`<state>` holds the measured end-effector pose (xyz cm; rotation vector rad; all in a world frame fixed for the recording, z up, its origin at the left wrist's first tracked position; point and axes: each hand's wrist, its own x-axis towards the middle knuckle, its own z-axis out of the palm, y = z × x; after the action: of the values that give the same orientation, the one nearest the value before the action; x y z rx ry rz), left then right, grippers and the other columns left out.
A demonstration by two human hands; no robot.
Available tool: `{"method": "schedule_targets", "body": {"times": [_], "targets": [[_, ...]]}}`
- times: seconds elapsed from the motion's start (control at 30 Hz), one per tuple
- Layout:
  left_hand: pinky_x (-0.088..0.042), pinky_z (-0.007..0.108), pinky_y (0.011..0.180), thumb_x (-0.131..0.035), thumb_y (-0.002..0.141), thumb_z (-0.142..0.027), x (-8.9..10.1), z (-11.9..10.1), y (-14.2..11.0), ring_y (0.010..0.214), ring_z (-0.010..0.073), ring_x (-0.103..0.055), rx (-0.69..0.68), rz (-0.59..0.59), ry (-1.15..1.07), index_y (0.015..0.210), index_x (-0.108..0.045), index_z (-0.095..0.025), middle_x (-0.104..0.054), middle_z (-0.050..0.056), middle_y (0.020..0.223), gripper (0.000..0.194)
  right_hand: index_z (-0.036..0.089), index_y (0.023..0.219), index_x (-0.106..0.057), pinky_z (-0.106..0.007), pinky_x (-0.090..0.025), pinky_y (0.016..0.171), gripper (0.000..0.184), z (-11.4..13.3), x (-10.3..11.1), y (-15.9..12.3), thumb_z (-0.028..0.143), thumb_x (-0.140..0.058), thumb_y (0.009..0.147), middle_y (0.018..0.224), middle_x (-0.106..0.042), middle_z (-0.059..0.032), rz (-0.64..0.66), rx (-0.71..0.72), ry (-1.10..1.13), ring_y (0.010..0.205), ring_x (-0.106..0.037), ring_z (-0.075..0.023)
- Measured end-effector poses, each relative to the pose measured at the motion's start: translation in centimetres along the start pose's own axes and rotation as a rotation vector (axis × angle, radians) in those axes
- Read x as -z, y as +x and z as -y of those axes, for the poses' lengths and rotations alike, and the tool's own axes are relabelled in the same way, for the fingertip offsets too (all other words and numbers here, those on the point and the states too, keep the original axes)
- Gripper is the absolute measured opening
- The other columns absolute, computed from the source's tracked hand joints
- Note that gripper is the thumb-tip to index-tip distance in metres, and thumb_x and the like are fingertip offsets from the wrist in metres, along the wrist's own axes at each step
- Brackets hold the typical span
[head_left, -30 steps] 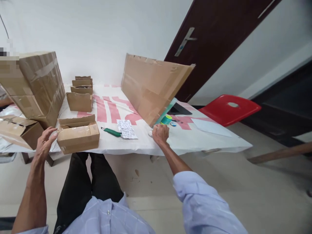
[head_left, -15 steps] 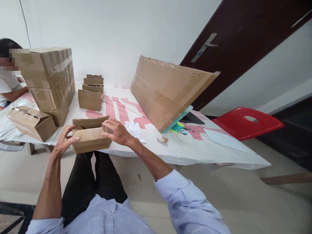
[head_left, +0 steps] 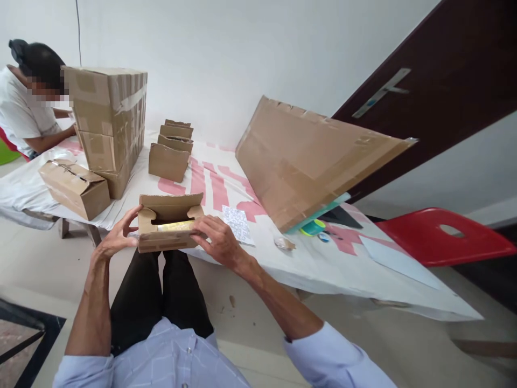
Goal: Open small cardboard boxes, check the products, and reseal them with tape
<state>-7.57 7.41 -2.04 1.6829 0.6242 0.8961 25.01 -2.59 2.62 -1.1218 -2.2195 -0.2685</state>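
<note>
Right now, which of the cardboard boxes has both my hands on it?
The small open box at the table's near edge, with something yellow inside. Left hand is on its left end, right hand on its right; neither touches another box.

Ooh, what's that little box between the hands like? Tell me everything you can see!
The small box is brown, looks like cardboard, and is longer than it is tall. Its top is open: the back flap stands up, and a rounded little flap shows at the left end. Something yellowish peeks out inside. It sits level at the table's near edge. The left hand holds its left end, and the right hand's fingers cover its right end.
</note>
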Motion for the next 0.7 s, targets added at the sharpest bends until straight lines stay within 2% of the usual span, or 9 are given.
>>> {"method": "schedule_targets", "body": {"times": [0.07, 0.13, 0.27, 0.37, 0.5, 0.63, 0.7], "targets": [[-0.044, 0.063, 0.119, -0.078, 0.074, -0.078, 0.1, 0.3, 0.0, 0.161, 0.0500, -0.023, -0.011, 0.001, -0.055, 0.163, -0.044, -0.034, -0.029, 0.012, 0.176, 0.105, 0.022, 0.091, -0.067, -0.037, -0.050, 0.081, 0.016, 1.2, -0.2, -1.0, 0.010, -0.059, 0.098, 0.094, -0.072, -0.0069, -0.028, 0.072, -0.054, 0.092, -0.065, -0.0230], [-0.042, 0.062, 0.121, -0.079, 0.076, -0.075, -0.1, 0.3, 0.1, 0.161, 0.0485, -0.022, 0.000, -0.013, -0.028, 0.164, -0.043, -0.035, -0.029, 0.010, 0.177, 0.103, 0.021, 0.089, -0.067, -0.036, -0.049, 0.080, 0.017, 2.2, -0.5, -2.0, 0.009, -0.058, 0.097, 0.094, -0.071, -0.0068, -0.034, 0.120, -0.100, 0.090, -0.062, -0.0220], [-0.041, 0.061, 0.122, -0.091, 0.066, -0.068, -1.0, -0.5, 0.1, 0.161, 0.0476, -0.024, 0.030, -0.036, 0.099, 0.167, -0.035, -0.034, -0.025, 0.013, 0.177, 0.120, 0.021, 0.097, -0.071, -0.038, -0.050, 0.082, 0.007, 3.3, -1.2, -3.6, 0.024, -0.065, 0.100, 0.100, -0.070, -0.0096, 0.017, 0.113, -0.123, 0.093, -0.061, -0.0243], [-0.043, 0.062, 0.120, -0.096, 0.061, -0.063, -1.8, -1.3, 0.0, 0.160, 0.0472, -0.026, 0.037, -0.058, 0.193, 0.169, -0.029, -0.033, -0.023, 0.015, 0.177, 0.131, 0.023, 0.099, -0.074, -0.042, -0.052, 0.083, 0.016, 3.3, -1.6, -4.0, 0.035, -0.064, 0.102, 0.102, -0.072, -0.0102, 0.069, 0.059, -0.064, 0.096, -0.063, -0.0261], [-0.046, 0.062, 0.118, -0.096, 0.061, -0.062, -2.3, -1.7, -0.2, 0.158, 0.0470, -0.031, 0.017, -0.071, 0.261, 0.169, -0.027, -0.032, -0.026, 0.017, 0.174, 0.132, 0.025, 0.101, -0.076, -0.045, -0.056, 0.087, 0.022, 3.0, -1.3, -2.9, 0.026, -0.054, 0.104, 0.102, -0.072, -0.0102, 0.100, -0.067, 0.058, 0.098, -0.066, -0.0271], [-0.046, 0.061, 0.118, -0.095, 0.062, -0.062, -2.5, -1.8, -0.4, 0.158, 0.0458, -0.031, 0.011, -0.072, 0.299, 0.169, -0.026, -0.031, -0.025, 0.017, 0.174, 0.130, 0.024, 0.112, -0.076, -0.049, -0.058, 0.096, 0.024, 2.0, -0.7, -0.2, 0.022, -0.055, 0.101, 0.112, -0.071, -0.0124, 0.077, -0.138, 0.122, 0.109, -0.066, -0.0300], [-0.045, 0.060, 0.118, -0.095, 0.064, -0.060, -2.6, -1.9, -0.4, 0.158, 0.0453, -0.030, 0.020, -0.070, 0.324, 0.168, -0.025, -0.032, -0.024, 0.016, 0.174, 0.129, 0.023, 0.118, -0.074, -0.050, -0.058, 0.099, 0.025, 1.2, -0.6, 1.2, 0.022, -0.058, 0.099, 0.118, -0.071, -0.0125, 0.147, -0.146, 0.128, 0.113, -0.065, -0.0304]]}}
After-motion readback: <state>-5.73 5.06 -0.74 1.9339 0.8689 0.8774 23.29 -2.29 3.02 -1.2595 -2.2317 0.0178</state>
